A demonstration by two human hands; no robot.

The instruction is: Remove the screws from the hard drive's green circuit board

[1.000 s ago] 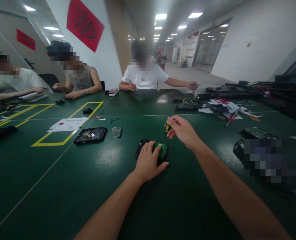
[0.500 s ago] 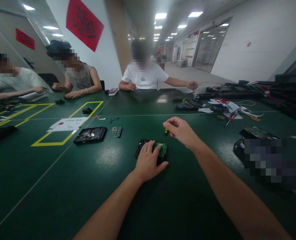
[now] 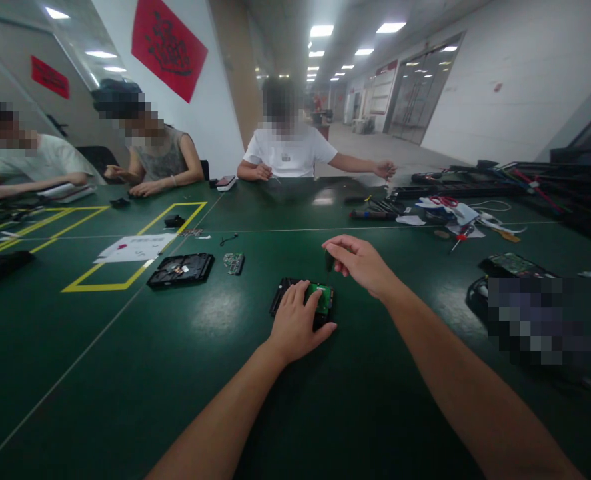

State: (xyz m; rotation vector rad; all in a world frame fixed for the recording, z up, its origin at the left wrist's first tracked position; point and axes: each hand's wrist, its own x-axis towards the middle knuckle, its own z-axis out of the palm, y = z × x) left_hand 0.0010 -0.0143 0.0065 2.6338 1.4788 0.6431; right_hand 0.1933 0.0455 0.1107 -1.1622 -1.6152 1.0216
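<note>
A black hard drive with a green circuit board [image 3: 326, 293] lies on the green table. Across its top rests my left hand [image 3: 298, 321], open, fingers spread over the drive and board, thumb out near the drive's front right corner. Part of the drive is hidden under that hand. My right hand [image 3: 358, 261] is closed on a small screwdriver [image 3: 328, 261], which it holds upright by the handle above the drive's far right corner. The screwdriver's tip is too faint to tell whether it touches a screw.
Left of the drive lie a loose circuit board [image 3: 233, 264], another hard drive [image 3: 181, 271] and a paper sheet [image 3: 135, 247]. A red-handled screwdriver [image 3: 461, 237], cables and dark equipment [image 3: 520, 267] lie on the right. Three people sit across the table, one with an arm stretched out.
My right hand has shifted very slightly left, and the screwdriver's handle now shows dark instead of yellow and black. My left hand and the drive stay put.
</note>
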